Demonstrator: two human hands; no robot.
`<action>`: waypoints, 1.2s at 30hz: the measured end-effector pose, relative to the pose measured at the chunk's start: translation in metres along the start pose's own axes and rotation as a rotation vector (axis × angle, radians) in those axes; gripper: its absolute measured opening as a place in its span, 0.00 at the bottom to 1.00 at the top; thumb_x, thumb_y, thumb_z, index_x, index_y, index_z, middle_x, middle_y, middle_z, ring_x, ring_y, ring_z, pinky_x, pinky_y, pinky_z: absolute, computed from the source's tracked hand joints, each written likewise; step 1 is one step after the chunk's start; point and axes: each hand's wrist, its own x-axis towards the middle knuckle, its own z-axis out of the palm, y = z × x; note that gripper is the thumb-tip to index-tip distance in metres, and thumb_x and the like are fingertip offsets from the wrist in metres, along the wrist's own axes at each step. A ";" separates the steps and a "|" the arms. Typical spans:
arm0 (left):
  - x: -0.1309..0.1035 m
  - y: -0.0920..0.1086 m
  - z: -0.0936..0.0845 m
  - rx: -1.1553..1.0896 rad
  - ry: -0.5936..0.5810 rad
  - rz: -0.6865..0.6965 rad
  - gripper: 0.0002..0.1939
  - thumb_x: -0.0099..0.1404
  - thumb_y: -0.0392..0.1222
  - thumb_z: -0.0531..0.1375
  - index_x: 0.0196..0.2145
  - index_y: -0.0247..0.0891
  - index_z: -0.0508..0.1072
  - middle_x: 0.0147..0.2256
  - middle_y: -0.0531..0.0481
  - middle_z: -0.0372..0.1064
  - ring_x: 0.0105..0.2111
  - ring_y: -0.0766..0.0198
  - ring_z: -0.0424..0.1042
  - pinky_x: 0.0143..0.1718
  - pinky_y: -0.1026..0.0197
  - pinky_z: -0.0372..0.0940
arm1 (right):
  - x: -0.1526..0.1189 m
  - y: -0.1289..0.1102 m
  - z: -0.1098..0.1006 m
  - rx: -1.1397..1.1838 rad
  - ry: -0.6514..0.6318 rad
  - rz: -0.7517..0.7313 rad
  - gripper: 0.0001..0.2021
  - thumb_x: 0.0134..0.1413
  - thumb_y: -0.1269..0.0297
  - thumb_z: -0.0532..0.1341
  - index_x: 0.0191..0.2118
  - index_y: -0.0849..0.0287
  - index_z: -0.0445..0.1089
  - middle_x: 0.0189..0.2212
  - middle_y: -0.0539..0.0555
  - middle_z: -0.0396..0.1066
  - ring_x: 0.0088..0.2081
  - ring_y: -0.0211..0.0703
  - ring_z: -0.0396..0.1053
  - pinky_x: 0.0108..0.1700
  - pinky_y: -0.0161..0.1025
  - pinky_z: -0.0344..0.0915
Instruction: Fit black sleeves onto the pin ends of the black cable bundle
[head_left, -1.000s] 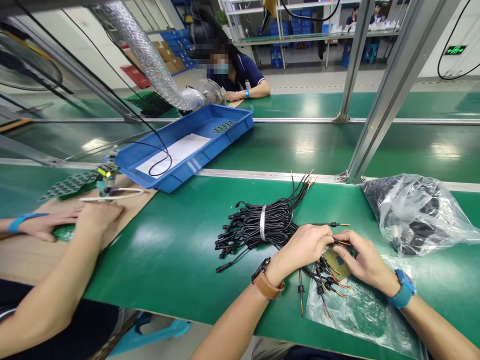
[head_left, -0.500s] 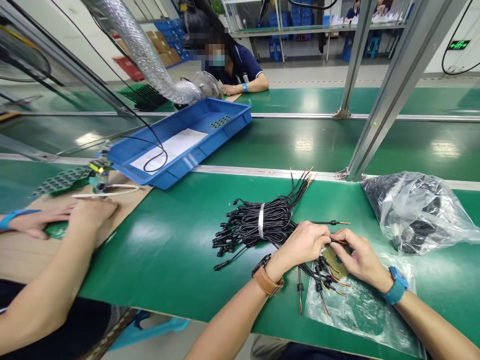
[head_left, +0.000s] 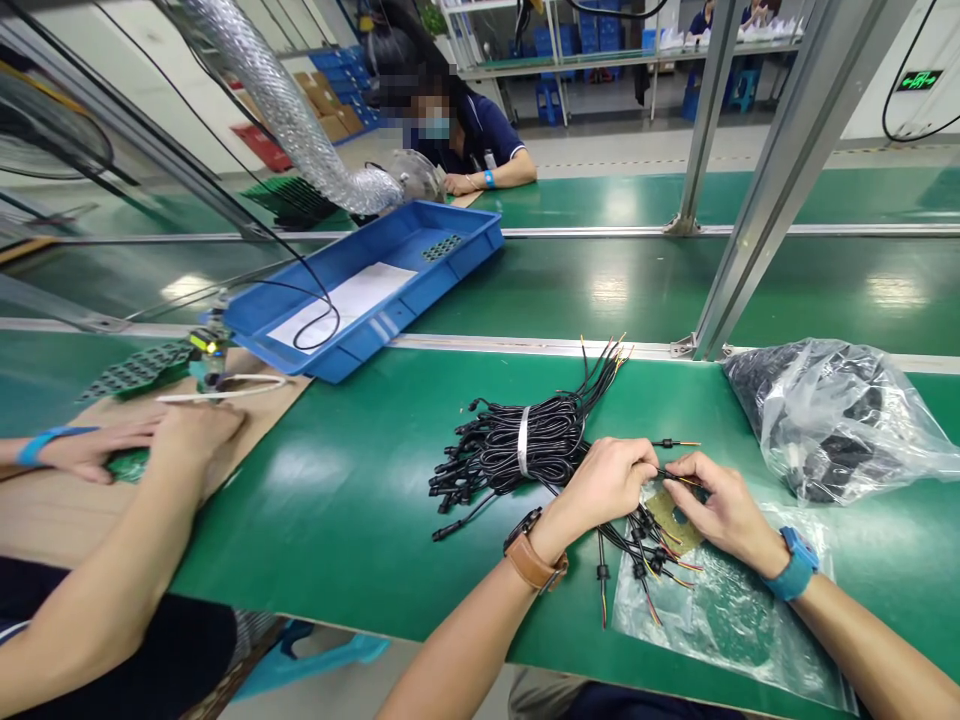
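Observation:
My left hand [head_left: 611,478] is closed in a pinch on a thin black cable [head_left: 663,473]. Just to its right, my right hand [head_left: 716,498] pinches the same cable near its coloured wire end. Left of my hands lies a bundle of black cables [head_left: 495,445], tied with a white band [head_left: 523,440]. Below my fingers, several loose cable ends [head_left: 643,555] with black nuts and red and yellow wires spread over the bench. Under my right hand rest a tan plate with a hole [head_left: 682,535] and a flat clear plastic bag [head_left: 720,610].
A clear bag of black parts [head_left: 832,430] sits at the right, beside a metal post [head_left: 750,250]. At the left, a co-worker's hands [head_left: 191,430] work over cardboard [head_left: 45,510]. A blue tray [head_left: 390,330] straddles the bench's back rail; another person sits beyond it.
My fingertips have moved slightly apart, so more of the cable shows between them. The view has shifted a little. The co-worker's hands at the left stay at the same spot.

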 end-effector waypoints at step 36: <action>-0.015 0.028 -0.039 0.195 0.064 -0.023 0.10 0.71 0.33 0.53 0.44 0.37 0.72 0.44 0.46 0.73 0.46 0.59 0.73 0.51 0.58 0.65 | -0.025 0.024 -0.145 -0.758 0.151 0.054 0.19 0.65 0.56 0.57 0.21 0.51 0.61 0.15 0.52 0.61 0.15 0.42 0.61 0.21 0.44 0.58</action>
